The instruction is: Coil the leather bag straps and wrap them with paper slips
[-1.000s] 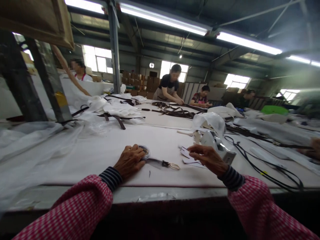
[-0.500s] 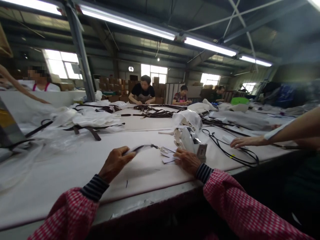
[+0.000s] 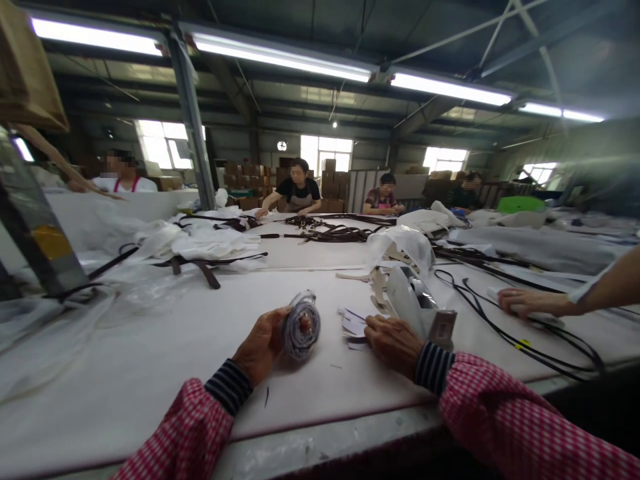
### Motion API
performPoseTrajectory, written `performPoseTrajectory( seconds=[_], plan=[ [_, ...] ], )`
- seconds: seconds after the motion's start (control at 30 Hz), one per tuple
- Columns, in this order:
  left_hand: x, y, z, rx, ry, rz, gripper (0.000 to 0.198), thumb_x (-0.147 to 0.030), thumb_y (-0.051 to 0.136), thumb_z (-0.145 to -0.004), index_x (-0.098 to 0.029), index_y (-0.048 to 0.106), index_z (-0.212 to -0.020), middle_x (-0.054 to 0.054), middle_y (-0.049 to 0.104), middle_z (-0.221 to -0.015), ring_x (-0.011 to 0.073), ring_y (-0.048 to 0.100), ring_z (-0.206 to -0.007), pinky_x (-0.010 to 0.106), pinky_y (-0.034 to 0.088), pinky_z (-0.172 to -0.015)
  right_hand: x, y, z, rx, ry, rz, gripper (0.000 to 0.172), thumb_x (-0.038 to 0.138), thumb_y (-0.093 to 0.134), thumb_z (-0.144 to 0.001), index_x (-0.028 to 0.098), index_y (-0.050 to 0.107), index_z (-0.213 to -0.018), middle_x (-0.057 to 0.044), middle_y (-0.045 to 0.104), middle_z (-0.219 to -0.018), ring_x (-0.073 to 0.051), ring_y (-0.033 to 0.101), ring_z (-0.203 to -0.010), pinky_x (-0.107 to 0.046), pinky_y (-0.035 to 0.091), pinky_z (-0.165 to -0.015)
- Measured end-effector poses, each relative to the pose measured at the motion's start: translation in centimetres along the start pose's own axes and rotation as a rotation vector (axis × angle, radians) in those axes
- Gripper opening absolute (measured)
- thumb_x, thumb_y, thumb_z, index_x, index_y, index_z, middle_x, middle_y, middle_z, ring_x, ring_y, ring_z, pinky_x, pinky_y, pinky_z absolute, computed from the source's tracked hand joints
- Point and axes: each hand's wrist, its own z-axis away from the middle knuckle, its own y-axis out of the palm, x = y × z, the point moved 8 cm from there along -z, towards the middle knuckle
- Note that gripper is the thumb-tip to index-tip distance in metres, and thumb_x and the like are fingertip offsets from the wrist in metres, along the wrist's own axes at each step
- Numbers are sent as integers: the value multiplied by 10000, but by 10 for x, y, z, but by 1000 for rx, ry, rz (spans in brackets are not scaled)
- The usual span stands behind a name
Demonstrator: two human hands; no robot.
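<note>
My left hand [image 3: 263,345] holds a rolled-up strap in a clear plastic sleeve [image 3: 302,327] just above the white table [image 3: 165,347]. My right hand [image 3: 393,341] rests on the table with its fingers on a small pile of white paper tags [image 3: 354,324]. Just right of that hand stands a white tape dispenser [image 3: 417,303]. Both my sleeves are red-and-white check with striped cuffs.
Another person's hand [image 3: 525,302] lies on black cords [image 3: 525,333] at the right. Dark straps [image 3: 200,267] and white plastic bags [image 3: 190,240] lie farther back. Several people work at the far end. A metal post [image 3: 193,127] stands behind the table at the left.
My left hand picked the bagged strap up from the table and now holds it coiled into a roll. My right hand stayed on the tags. The camera view swung sideways.
</note>
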Motion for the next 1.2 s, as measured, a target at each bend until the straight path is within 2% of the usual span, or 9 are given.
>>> performPoseTrajectory(
  seconds=[0.27, 0.43, 0.57, 0.63, 0.77, 0.9, 0.97, 1.03, 1.2],
  plan=[
    [7, -1, -3, 8, -23, 100, 203, -261, 626, -851, -92, 732, -893, 100, 750, -813, 207, 696, -739, 338, 586, -761, -13, 4, -4, -79, 97, -67, 215, 82, 483, -931, 145, 677, -867, -113, 679, -975, -249, 590, -949, -344, 427, -770],
    [7, 0, -4, 19, -10, 90, 230, -258, 646, -859, -81, 724, -983, 121, 755, -899, 214, 703, -822, 312, 572, -783, -28, 2, -8, -118, 230, -211, 171, 131, 532, -911, 153, 676, -822, -92, 689, -911, -226, 609, -897, -309, 410, -732],
    [6, -1, -5, 20, 6, 61, 213, -269, 669, -846, -94, 727, -953, 106, 751, -898, 201, 694, -812, 290, 564, -762, -35, -1, -10, -119, 275, -300, 132, 127, 590, -856, 159, 684, -768, -64, 691, -848, -207, 612, -855, -290, 388, -709],
    [6, -2, -5, 20, 19, 50, 203, -264, 687, -834, -103, 728, -950, 95, 749, -913, 188, 686, -812, 272, 557, -750, -41, -2, -11, -126, 299, -370, 103, 205, 651, -842, 175, 696, -754, -37, 684, -813, -191, 612, -823, -274, 385, -690],
    [6, -2, -5, 37, 30, 40, 216, -265, 701, -831, -107, 729, -975, 90, 745, -938, 192, 677, -842, 276, 552, -758, -48, -6, -15, -158, 317, -503, 223, 367, 651, -875, 193, 715, -750, 6, 659, -735, -151, 608, -717, -246, 399, -648],
    [6, 0, -4, 56, 30, 45, 222, -263, 687, -851, -106, 729, -1002, 98, 740, -973, 193, 670, -861, 282, 541, -785, -31, -29, -20, -296, 302, -698, 262, 368, 549, -938, 183, 680, -806, 4, 675, -758, -136, 612, -681, -242, 422, -654],
    [6, 3, -3, 80, 32, 39, 256, -276, 689, -854, -103, 726, -1039, 103, 737, -996, 197, 666, -872, 283, 531, -792, -9, -38, -27, -261, 218, -871, 247, 352, 536, -936, 188, 668, -808, 25, 666, -662, -118, 584, -563, -226, 403, -578],
    [4, 5, -2, 99, 49, 31, 282, -288, 695, -852, -103, 721, -1064, 104, 733, -1017, 201, 661, -886, 285, 520, -804, 13, -43, -33, -197, 155, -924, 210, 307, 569, -902, 186, 668, -762, 40, 645, -567, -109, 549, -492, -217, 373, -531],
    [0, 12, 2, 148, 94, -77, 244, -342, 709, -842, -129, 716, -960, 71, 713, -926, 188, 634, -856, 271, 487, -761, 34, -37, -49, -106, 121, -946, 247, 255, 590, -859, 170, 649, -635, 39, 591, -483, -108, 542, -477, -216, 368, -520]
  ],
)
